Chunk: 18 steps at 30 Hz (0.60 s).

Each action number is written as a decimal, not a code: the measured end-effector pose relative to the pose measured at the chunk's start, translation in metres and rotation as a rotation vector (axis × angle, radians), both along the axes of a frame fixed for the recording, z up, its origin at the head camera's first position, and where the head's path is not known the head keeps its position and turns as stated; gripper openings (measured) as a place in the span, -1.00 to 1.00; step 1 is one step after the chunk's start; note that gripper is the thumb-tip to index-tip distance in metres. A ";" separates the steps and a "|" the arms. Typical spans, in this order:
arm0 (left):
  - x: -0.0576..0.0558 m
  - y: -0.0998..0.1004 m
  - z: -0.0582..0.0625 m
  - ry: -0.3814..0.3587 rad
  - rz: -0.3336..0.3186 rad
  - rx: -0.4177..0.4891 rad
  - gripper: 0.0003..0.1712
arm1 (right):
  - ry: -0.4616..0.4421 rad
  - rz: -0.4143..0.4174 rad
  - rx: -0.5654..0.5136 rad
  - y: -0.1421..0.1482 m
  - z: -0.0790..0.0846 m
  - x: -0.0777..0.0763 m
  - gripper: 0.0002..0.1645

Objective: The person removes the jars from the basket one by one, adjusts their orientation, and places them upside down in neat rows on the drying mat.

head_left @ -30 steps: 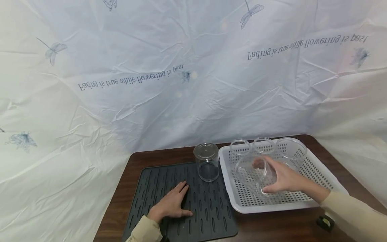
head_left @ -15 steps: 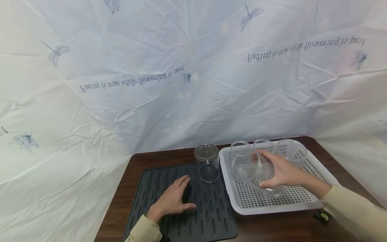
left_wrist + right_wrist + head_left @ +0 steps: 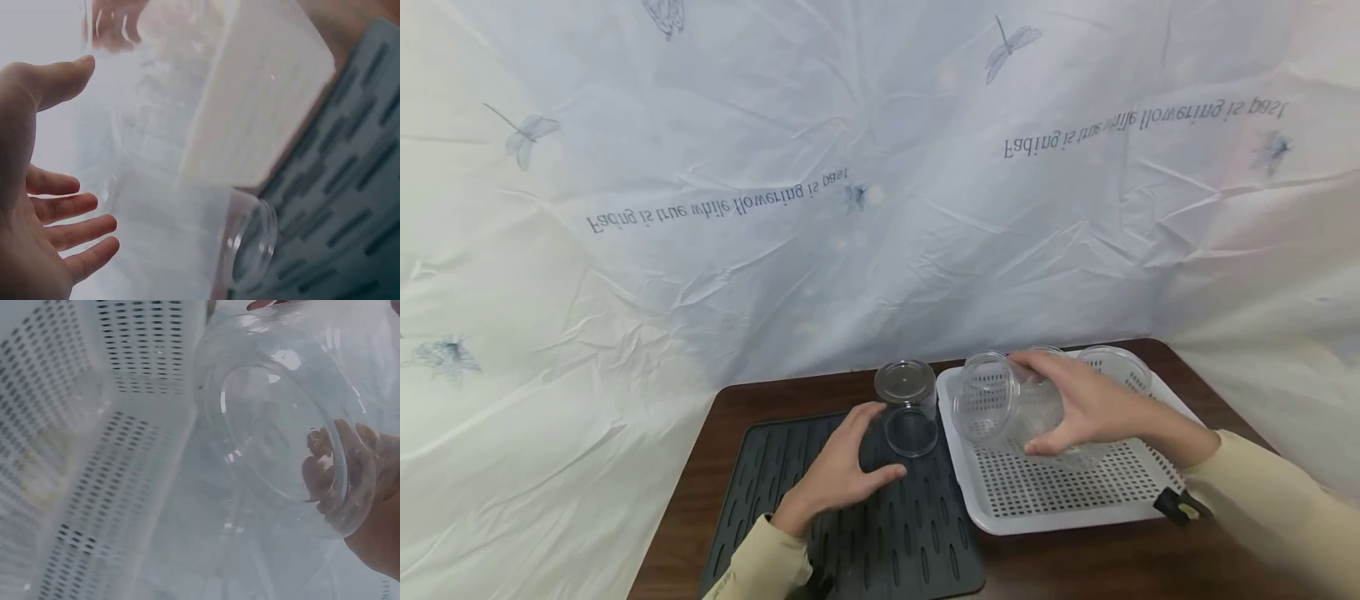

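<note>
My right hand [image 3: 1093,408] grips a clear jar [image 3: 988,396] around its side, thumb near and fingers on the far side. Tilted with its wide end to the left, this jar is over the left part of a white perforated basket [image 3: 985,522]. In the right wrist view, the jar's round end [image 3: 262,434] shows large. My left hand [image 3: 838,471] hovers over the dark ribbed mat [image 3: 760,492], fingers extended and thumb apart, holding nothing. Just beyond its fingertips, a second clear jar [image 3: 908,429] stands upside down on the mat's back right corner.
More clear containers [image 3: 1116,367] stand at the back of the basket, partly hidden by my right hand. Mat and basket lie side by side on a dark wooden table [image 3: 688,517]. A printed white sheet [image 3: 760,292] hangs behind the table.
My right hand has lifted the jar and shifted it leftward within the basket area. My left hand has risen off the mat and moved towards the standing jar, its thumb and fingers spread wider.
</note>
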<state>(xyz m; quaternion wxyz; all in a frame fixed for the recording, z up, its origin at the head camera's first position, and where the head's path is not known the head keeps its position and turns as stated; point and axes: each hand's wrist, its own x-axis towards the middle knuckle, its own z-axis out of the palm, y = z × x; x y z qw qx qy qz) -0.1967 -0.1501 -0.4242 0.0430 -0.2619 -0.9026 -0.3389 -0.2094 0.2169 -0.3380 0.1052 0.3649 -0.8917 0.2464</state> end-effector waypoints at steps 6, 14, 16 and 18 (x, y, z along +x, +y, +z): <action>-0.001 0.010 0.017 0.010 -0.041 0.058 -0.03 | 0.000 0.033 0.024 -0.008 0.012 -0.004 0.27; -0.011 0.017 0.032 0.009 -0.129 0.231 -0.18 | 0.025 0.070 0.095 -0.020 0.026 -0.014 0.25; -0.014 0.020 0.036 -0.025 -0.151 0.270 -0.18 | 0.023 0.067 0.125 -0.025 0.030 -0.016 0.27; -0.016 0.023 0.041 -0.055 -0.178 0.313 -0.18 | 0.025 0.072 0.144 -0.030 0.035 -0.019 0.27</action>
